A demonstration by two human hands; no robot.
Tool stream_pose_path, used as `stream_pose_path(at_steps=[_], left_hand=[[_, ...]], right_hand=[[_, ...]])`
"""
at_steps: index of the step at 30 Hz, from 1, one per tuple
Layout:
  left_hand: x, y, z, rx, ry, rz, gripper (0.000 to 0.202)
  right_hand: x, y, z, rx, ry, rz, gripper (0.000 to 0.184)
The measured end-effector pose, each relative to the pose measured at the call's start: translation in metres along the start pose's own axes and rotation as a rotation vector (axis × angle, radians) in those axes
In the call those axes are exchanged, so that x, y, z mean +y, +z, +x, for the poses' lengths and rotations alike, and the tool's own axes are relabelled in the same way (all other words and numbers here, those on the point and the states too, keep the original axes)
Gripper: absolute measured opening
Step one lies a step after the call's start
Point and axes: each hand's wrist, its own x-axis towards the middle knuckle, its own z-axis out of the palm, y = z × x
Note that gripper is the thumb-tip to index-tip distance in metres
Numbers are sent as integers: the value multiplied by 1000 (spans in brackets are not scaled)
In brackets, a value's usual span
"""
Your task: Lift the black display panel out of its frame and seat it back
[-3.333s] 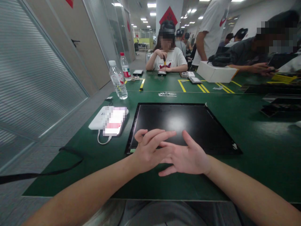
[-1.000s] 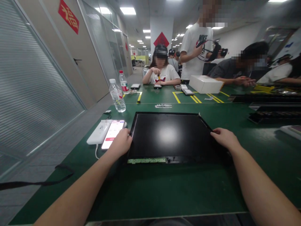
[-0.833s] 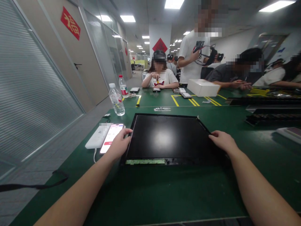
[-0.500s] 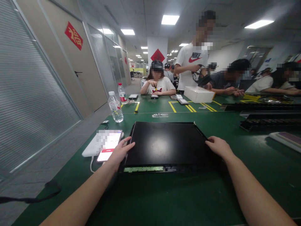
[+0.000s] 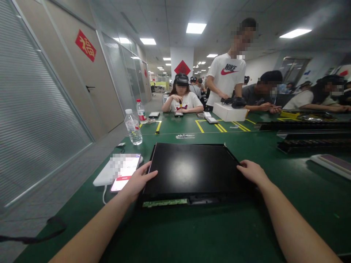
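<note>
A flat black display panel [image 5: 192, 168] lies on the green table [image 5: 208, 233] in front of me, with a thin green circuit strip [image 5: 164, 203] along its near edge. My left hand [image 5: 138, 180] grips the panel's left edge, thumb on top. Over on the other side, my right hand [image 5: 251, 171] holds the right edge, fingers curled over it. The near edge looks raised slightly off the mat.
A lit phone [image 5: 124, 171] on a white power bank [image 5: 102, 178] lies left of the panel. A water bottle [image 5: 133, 128] stands behind it. Black trays [image 5: 312, 144] lie at right. Several people sit or stand at the far table by a white box [image 5: 230, 111].
My hands parted from a clasp over the panel and took hold of its left and right edges. My view has tilted upward, and the panel's near edge has lifted a little.
</note>
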Motion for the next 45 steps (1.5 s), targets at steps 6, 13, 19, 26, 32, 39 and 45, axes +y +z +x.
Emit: stream_pose_path(at_steps=[6,13,19,26,32,39,45], left_hand=[[1,1,-3,-38,40,-10,66],[-2,-3,0,-54,68,-13,67],[-4,-5,2,-51,131,-6,67],[2,4,-4,-59,174,-52,70],[8,13,-13,-80,232,-69,82],[5,13,-15,-89,331,-70,87],[9,11,-17,-65,336,-68,90]], right_hand=[[1,1,2,16,2,12,34],[4,1,3,19,3,42,33],[4,3,3,37,-6,51,28],[2,3,2,49,31,61,59],[-5,-1,-2,51,27,118,61],[-5,-1,3,81,38,253,41],[-1,1,4,95,162,709,29]])
